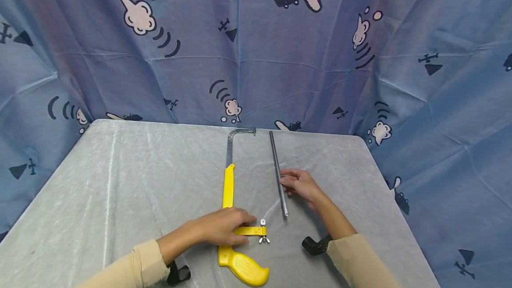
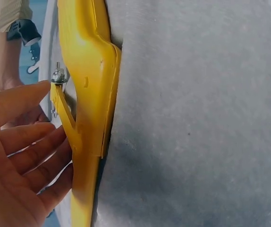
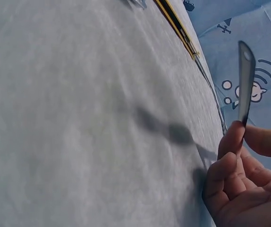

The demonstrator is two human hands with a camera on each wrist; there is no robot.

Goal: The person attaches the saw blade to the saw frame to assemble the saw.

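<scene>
A yellow-handled hacksaw frame (image 1: 228, 186) lies lengthwise on the table, its metal end bent to the right at the far side. My left hand (image 1: 226, 226) rests over the frame near the handle. In the left wrist view, the fingers (image 2: 36, 156) of that hand are loosely extended against the yellow frame (image 2: 90, 94), and the thumb is close to the bolt (image 2: 58, 75). My right hand (image 1: 301, 186) pinches a thin hacksaw blade (image 1: 276, 159) between thumb and fingers. The right wrist view shows a hole near the end of the blade (image 3: 245, 85), raised off the table.
A grey cloth covers the table (image 1: 160, 168). A wing nut (image 1: 264, 239) sits on the frame's short yellow arm. Behind the table hangs a blue curtain (image 1: 192, 57) with an airplane print. Black wrist devices (image 1: 316, 246) are on both forearms.
</scene>
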